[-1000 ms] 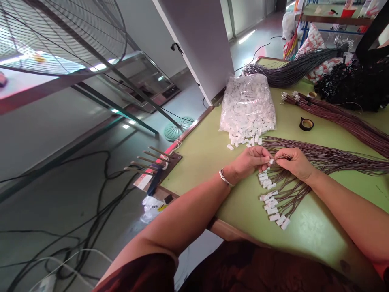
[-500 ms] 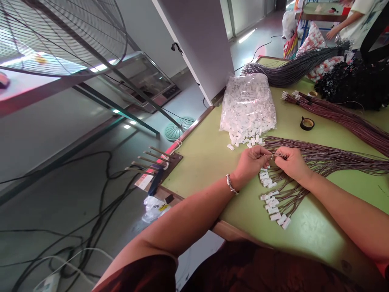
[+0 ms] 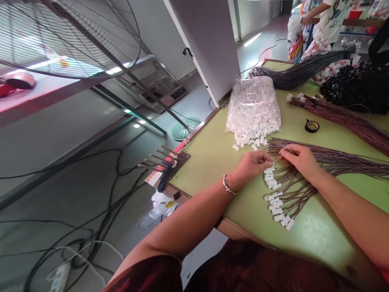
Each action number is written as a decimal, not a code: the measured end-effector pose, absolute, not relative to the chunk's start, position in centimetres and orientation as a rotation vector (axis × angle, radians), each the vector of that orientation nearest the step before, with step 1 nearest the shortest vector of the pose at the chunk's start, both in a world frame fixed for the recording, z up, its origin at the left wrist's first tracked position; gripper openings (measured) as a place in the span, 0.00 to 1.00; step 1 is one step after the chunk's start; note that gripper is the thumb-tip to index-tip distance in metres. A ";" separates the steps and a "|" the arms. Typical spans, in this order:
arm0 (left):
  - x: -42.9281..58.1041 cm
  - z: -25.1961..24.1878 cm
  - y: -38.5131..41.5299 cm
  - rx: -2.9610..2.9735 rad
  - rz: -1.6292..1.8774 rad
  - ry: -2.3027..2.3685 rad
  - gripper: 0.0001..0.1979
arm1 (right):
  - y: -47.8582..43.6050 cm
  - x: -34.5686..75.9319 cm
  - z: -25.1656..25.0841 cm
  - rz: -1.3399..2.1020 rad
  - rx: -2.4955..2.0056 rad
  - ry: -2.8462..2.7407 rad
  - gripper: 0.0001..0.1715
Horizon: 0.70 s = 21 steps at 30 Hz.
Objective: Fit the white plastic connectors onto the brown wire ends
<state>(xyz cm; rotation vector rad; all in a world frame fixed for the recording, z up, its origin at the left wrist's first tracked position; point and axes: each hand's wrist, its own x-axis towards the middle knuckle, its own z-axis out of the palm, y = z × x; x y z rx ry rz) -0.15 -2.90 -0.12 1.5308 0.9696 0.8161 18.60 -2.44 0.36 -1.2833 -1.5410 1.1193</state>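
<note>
Left hand (image 3: 254, 165) and right hand (image 3: 299, 159) have drawn slightly apart since the earlier frame, right of the picture's centre. The left pinches a white connector housing (image 3: 270, 166) atop a column of wired housings (image 3: 276, 211); the right's fingertips are bent together, but whether they grip anything cannot be told. Brown wires (image 3: 343, 159) reach the right edge.

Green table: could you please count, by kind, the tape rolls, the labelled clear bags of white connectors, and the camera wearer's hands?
Tape rolls: 2 (black tape roll, partly hidden tape roll farther back)
Labelled clear bags: 1 (bag of white connectors)
Wearer's hands: 2 (left hand, right hand)
Total: 5
</note>
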 end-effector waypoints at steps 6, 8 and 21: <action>-2.6 2.2 -3.1 1.886 0.560 0.777 0.07 | -2.4 19.0 0.5 1.346 -1.253 -1.286 0.16; -4.2 2.4 -2.1 1.823 0.823 1.286 0.10 | -2.5 18.9 0.4 1.382 -1.221 -1.305 0.17; -7.2 2.2 0.4 1.677 0.795 1.888 0.06 | -2.7 17.7 0.0 1.097 -1.262 -1.501 0.07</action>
